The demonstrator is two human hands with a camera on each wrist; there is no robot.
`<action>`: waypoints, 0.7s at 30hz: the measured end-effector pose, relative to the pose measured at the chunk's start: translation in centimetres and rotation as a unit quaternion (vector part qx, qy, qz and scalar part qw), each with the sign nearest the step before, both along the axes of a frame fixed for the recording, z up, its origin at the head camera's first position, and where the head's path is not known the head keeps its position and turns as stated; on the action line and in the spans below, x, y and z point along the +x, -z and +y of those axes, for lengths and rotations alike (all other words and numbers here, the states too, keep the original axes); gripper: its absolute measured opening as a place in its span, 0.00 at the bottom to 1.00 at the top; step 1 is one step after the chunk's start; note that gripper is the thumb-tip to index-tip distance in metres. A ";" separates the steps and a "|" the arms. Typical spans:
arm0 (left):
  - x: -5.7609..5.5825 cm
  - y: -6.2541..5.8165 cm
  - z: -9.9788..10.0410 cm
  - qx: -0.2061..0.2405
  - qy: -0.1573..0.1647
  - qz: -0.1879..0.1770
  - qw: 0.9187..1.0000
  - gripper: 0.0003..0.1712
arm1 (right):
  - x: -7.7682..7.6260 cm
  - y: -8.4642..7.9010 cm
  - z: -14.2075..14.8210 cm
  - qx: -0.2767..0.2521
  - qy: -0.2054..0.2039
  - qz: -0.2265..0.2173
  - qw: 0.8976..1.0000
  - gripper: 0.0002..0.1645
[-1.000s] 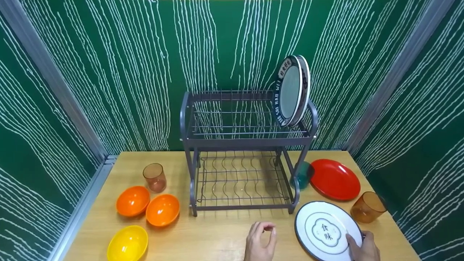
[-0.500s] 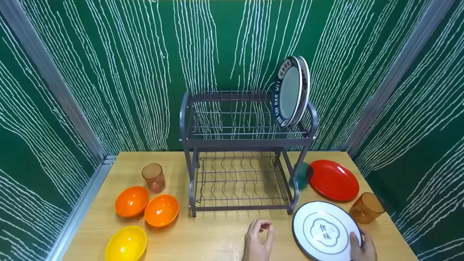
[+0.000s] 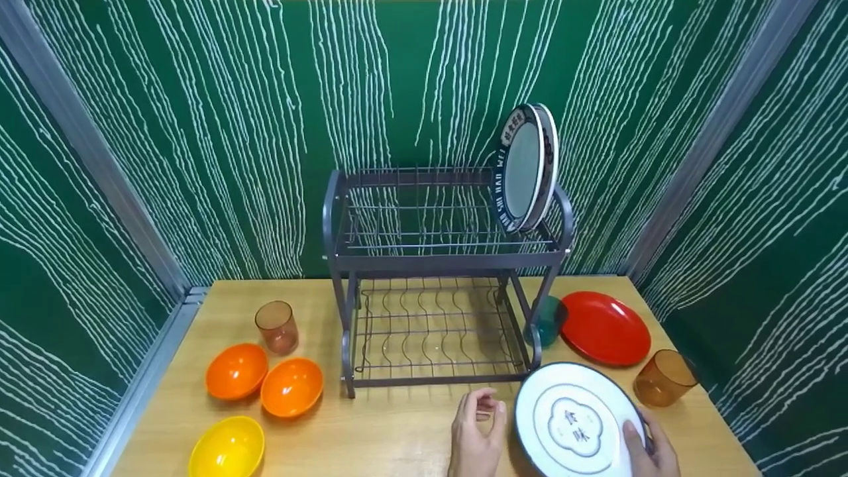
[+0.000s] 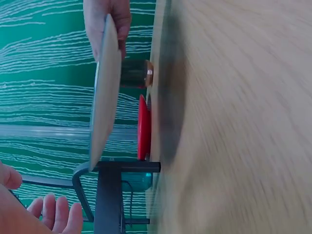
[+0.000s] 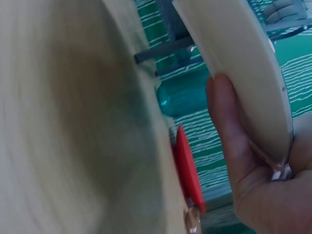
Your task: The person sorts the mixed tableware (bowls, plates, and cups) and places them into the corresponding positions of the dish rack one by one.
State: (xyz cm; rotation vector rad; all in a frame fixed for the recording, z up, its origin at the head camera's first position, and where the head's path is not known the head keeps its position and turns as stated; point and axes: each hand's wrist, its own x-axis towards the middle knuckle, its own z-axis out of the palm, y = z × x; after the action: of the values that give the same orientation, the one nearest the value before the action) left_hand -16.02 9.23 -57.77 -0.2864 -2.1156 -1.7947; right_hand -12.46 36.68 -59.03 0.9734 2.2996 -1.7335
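Observation:
My right hand [image 3: 652, 447] pinches the right edge of a white plate [image 3: 546, 391] with a dark blue rim and black characters in its middle. In the left wrist view the plate [image 4: 106, 92] is raised off the table, with its shadow on the wood below. The right wrist view shows fingers [image 5: 226, 117] under the plate and the thumb side on its other face. My left hand [image 3: 476, 434] is just left of the plate, fingers loosely curved and holding nothing. Behind both hands stands a dark two-tier dish rack [image 3: 450, 262], with two patterned plates [image 3: 523, 169] upright at its upper right.
Right of the rack are a green cup [image 3: 546, 324], a red plate [image 3: 606, 328] and an amber cup [image 3: 664, 377]. On the left stand a pinkish cup [image 3: 278, 328], two orange bowls [image 3: 291, 387] and a yellow bowl [image 3: 227, 447]. Green walls [image 3: 238, 132] enclose the table.
The white plate has come up off the table and shifted left in my right hand, toward my left hand. My left hand has moved only slightly.

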 end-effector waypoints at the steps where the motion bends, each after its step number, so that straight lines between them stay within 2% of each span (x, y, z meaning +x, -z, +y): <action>1: 0.0 -0.1 0.0 0.007 0.005 -0.016 1.000 0.12 | 0.1 -0.2 -0.3 -0.002 -0.007 0.010 1.000 0.57; 5: 0.2 -0.4 0.2 0.034 0.025 -0.063 0.997 0.19 | 0.2 -0.7 -1.8 -0.001 -0.008 0.050 0.999 0.51; 7: 0.4 -0.6 0.3 0.051 0.041 -0.088 0.994 0.22 | 0.3 -0.7 -2.5 -0.019 0.002 0.090 0.996 0.47; 9: 0.5 -0.9 0.3 0.064 0.061 -0.119 0.989 0.25 | 0.3 -0.8 -3.1 -0.044 0.008 0.102 0.994 0.45; 12: 0.8 -1.5 0.1 0.083 0.108 -0.166 0.977 0.27 | 0.2 -1.0 -4.0 -0.083 0.013 0.124 0.989 0.43; 13: 0.9 -1.7 0.1 0.082 0.118 -0.175 0.974 0.28 | 0.1 -1.1 -4.3 -0.084 0.012 0.117 0.989 0.44; 16: 1.2 -2.3 0.0 0.085 0.143 -0.186 0.968 0.28 | 0.0 -1.0 -5.2 -0.097 0.016 0.143 0.985 0.41; 21: 1.6 -3.2 0.0 0.101 0.120 -0.180 0.971 0.27 | -0.3 -0.9 -6.8 -0.125 0.018 0.178 0.976 0.38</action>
State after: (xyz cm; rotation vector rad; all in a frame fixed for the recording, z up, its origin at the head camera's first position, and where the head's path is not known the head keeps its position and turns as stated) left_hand -14.41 9.24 -54.62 -0.1803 -2.1805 -2.3370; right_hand -12.74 29.89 -58.18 0.7096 2.1794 -2.3065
